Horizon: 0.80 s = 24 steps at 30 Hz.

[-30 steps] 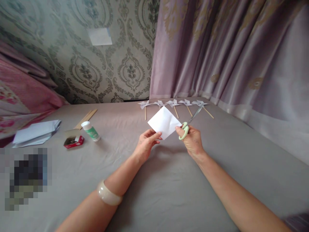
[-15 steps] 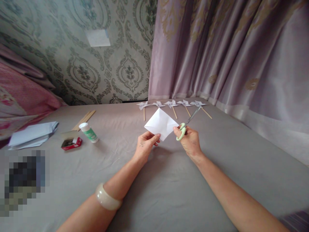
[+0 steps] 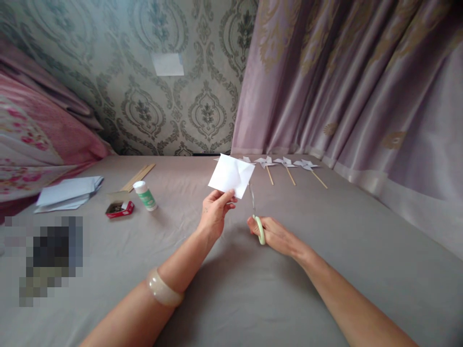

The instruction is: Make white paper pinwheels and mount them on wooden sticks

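Note:
A square sheet of white paper is pinched by its lower corner in my left hand, held up above the grey cloth. Creases show faintly across the sheet. My right hand grips a pair of scissors by the pale green handles, lower and to the right of the paper. The metal blades point up and away, close to the sheet's right edge; whether they touch it I cannot tell. Behind the paper lies a row of several white paper pinwheels on wooden sticks, partly hidden by the sheet.
On the left of the grey-covered surface are a glue stick, an open red box of small items, wooden sticks and stacked paper sheets. A blurred-out patch sits at lower left. Curtains border the right.
My right hand has let go of the paper's right corner and moved down with the scissors, whose blades have swung leftward. The paper has turned in my left hand. The view has shifted.

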Available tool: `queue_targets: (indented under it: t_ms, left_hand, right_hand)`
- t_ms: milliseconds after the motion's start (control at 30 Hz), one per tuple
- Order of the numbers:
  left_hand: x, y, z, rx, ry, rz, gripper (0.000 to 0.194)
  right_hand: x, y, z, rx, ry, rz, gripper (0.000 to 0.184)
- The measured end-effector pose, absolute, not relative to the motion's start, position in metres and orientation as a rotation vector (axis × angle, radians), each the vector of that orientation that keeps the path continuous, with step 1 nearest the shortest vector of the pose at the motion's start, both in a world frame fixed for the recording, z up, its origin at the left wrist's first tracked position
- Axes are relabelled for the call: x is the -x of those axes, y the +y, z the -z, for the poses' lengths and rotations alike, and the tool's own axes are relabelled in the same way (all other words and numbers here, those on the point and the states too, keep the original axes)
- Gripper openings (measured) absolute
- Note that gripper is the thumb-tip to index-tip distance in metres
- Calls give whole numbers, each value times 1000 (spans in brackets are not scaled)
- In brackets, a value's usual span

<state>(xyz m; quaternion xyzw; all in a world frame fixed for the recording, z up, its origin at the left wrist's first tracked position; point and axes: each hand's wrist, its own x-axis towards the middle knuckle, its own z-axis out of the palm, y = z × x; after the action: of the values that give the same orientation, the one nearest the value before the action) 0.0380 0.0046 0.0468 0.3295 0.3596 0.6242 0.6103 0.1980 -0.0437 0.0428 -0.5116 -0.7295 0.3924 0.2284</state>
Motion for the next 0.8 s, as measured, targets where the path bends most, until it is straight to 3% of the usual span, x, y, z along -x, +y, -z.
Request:
queue_targets:
  t_ms: [800]
  left_hand:
    - [-47,-5,-48,-818,854,-1399,27]
  right_hand:
    - [-197,-45,-35,1315,-2033,-1179,61]
